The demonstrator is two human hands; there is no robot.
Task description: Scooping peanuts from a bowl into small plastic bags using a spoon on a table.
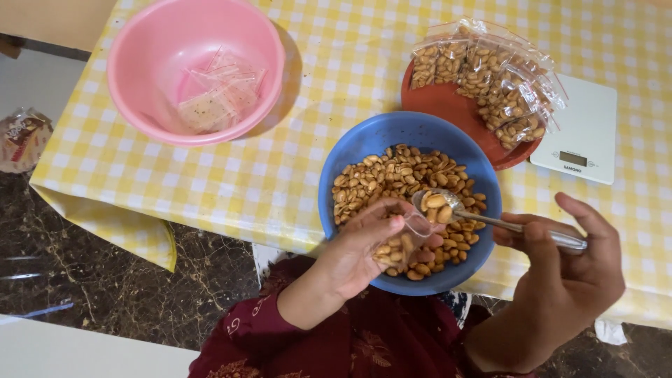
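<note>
A blue bowl [364, 143] full of peanuts [392, 175] stands at the near table edge. Over its near side my left hand [360, 245] holds a small clear plastic bag [413, 234] partly filled with peanuts, its mouth held apart by the fingers. My right hand [567, 273] grips a metal spoon [490, 220] by the handle. The spoon's bowl carries a few peanuts and hovers just above the bag's mouth.
A pink bowl [140, 84] with empty clear bags [217, 94] sits at the far left. A red plate [437, 101] piled with filled peanut bags [490, 73] lies behind the blue bowl, next to a white kitchen scale [581, 133]. The yellow checked tablecloth [245, 182] hangs over the table's near edge.
</note>
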